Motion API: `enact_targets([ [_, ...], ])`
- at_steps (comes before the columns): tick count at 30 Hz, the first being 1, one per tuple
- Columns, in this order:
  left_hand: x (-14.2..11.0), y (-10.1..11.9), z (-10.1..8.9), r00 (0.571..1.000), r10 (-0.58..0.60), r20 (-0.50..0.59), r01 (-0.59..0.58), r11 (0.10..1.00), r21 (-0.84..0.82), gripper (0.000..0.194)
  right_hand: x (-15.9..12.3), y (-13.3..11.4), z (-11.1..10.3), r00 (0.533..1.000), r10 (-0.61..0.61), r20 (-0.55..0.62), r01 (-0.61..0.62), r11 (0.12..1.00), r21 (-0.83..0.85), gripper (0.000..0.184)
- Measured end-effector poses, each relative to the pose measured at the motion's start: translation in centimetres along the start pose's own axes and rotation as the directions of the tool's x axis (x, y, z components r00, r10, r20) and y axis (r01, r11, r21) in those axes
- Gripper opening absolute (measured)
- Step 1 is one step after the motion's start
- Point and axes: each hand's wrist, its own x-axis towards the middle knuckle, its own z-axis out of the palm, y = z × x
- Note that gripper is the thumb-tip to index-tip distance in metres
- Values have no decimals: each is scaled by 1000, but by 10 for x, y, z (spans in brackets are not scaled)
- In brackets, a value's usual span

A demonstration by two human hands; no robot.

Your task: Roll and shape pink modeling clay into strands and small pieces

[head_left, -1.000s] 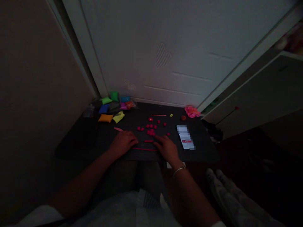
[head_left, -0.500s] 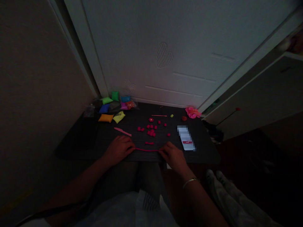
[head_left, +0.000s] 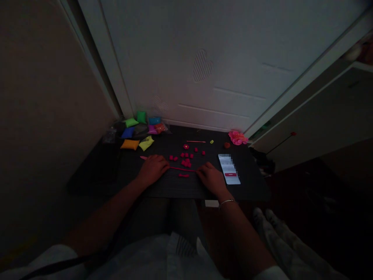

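Observation:
A thin pink clay strand is stretched sideways over the dark table. Its left end is pinched by my left hand, its right end by my right hand. Nearer me than the strand lies a short pink clay piece. Just beyond it sit several pink clay lumps, some bunched together, and a small pink clay flower with a pale centre. My left hand covers most of a pink plastic knife; only its tip shows.
Clay packets, among them an orange packet and a yellow packet, lie at the back left. A lit phone is right of my right hand. A thin pink stick and a pink artificial flower lie farther back, before a white door.
My right hand has gone from the clay lumps to the strand's right end. Both hands have then carried the strand away from me, past the short piece. My left hand again covers the knife.

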Motion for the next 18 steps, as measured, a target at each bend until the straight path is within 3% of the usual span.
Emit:
enact_targets([
  [10,-1,5,-6,1000,-14,10,15,999,-30,23,-2,-5,-8,1000,19,24,-19,999,35,24],
  [18,13,40,3,1000,-8,-1,8,1000,-22,19,16,-31,-5,995,-97,31,96,995,30,22],
])
